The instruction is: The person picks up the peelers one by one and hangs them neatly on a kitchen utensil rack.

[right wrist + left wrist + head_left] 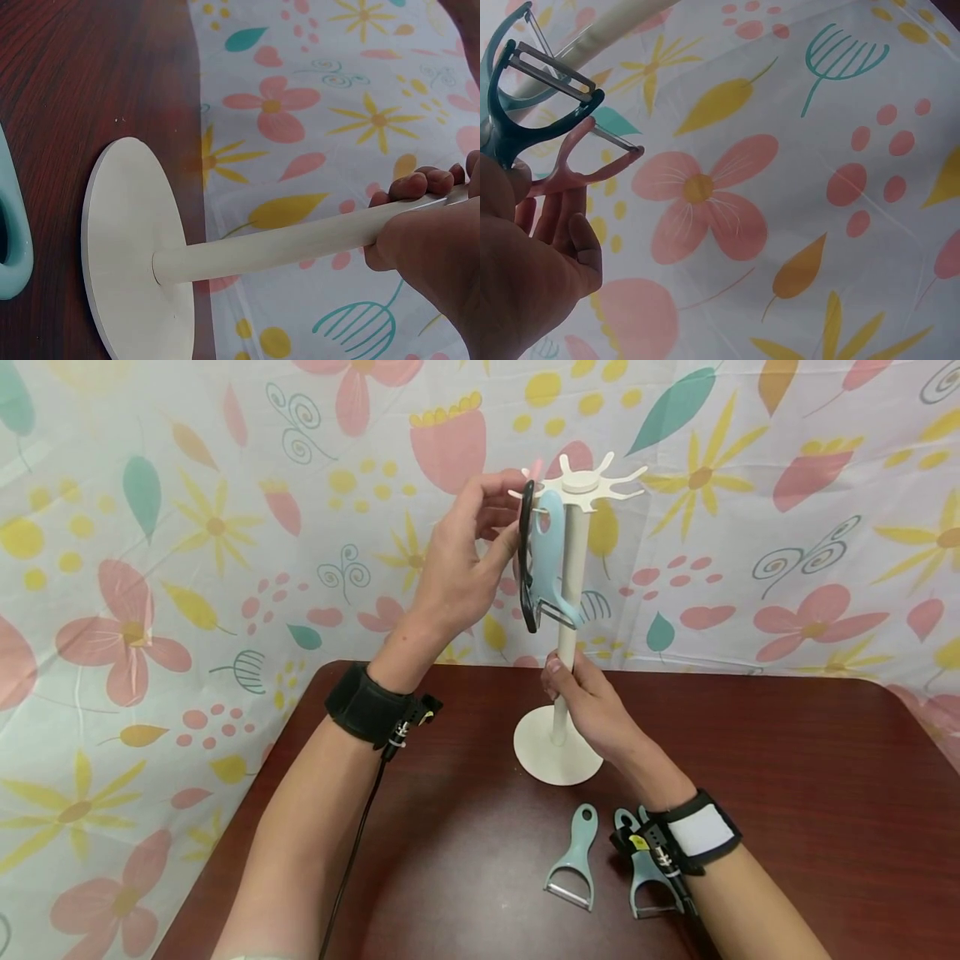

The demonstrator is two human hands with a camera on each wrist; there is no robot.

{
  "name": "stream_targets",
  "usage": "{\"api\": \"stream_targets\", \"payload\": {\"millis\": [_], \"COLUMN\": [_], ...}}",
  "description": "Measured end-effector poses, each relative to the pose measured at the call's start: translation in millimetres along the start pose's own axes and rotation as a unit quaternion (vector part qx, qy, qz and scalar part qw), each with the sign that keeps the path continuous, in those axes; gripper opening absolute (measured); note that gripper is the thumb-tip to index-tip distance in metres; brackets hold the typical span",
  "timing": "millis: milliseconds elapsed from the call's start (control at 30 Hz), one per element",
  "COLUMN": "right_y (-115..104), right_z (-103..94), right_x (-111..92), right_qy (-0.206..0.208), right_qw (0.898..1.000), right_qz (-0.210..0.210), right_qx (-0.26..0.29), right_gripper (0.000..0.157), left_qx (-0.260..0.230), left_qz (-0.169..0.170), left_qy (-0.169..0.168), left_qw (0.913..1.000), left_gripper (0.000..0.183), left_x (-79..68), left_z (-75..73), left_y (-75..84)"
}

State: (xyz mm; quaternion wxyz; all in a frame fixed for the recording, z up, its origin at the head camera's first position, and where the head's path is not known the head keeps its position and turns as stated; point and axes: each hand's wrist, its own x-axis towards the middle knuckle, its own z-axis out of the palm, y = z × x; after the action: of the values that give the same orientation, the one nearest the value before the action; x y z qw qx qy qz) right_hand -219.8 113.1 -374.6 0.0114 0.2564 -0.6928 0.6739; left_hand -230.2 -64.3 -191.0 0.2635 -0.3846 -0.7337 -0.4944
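Note:
A cream stand [573,552] with a round base and a ring of prongs on top stands on the table. My right hand [600,702] grips its pole low down, fingers wrapped round it. Up at the prongs, my left hand [468,556] pinches a dark Y-shaped peeler [527,568] by its handle. Right beside that one, a light blue peeler [550,535] hangs blade down from the stand. A pink peeler [574,169] shows behind the dark one in the left wrist view, close to the left fingers; in the head view it is mostly hidden.
Two more light blue peelers lie on the dark wooden table [435,827]: one peeler [577,856] in front of the base, the other peeler [647,877] partly under the right wrist strap. A flower-patterned cloth [225,527] hangs behind the table. A cable [360,827] runs along the left forearm.

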Motion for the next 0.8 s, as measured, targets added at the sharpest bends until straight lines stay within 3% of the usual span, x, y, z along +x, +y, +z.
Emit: {"api": "stream_targets", "payload": {"millis": [533, 800], "right_y": [1.4, -0.6], "right_z": [1.9, 3.3], "right_x": [0.5, -0.3], "right_qy": [-0.005, -0.007], "right_qw": [1.000, 1.000], "right_qz": [-0.006, -0.008], "right_qx": [0.001, -0.001], "right_gripper": [0.034, 0.035], "left_qx": [-0.022, 0.013], "left_qz": [0.017, 0.007], "left_qy": [-0.007, -0.015], "left_qw": [0.9996, 0.9998], "left_gripper": [0.030, 0.027], "left_x": [-2.8, -5.3], "left_z": [-0.8, -2.6], "left_y": [-4.2, -4.9]}}
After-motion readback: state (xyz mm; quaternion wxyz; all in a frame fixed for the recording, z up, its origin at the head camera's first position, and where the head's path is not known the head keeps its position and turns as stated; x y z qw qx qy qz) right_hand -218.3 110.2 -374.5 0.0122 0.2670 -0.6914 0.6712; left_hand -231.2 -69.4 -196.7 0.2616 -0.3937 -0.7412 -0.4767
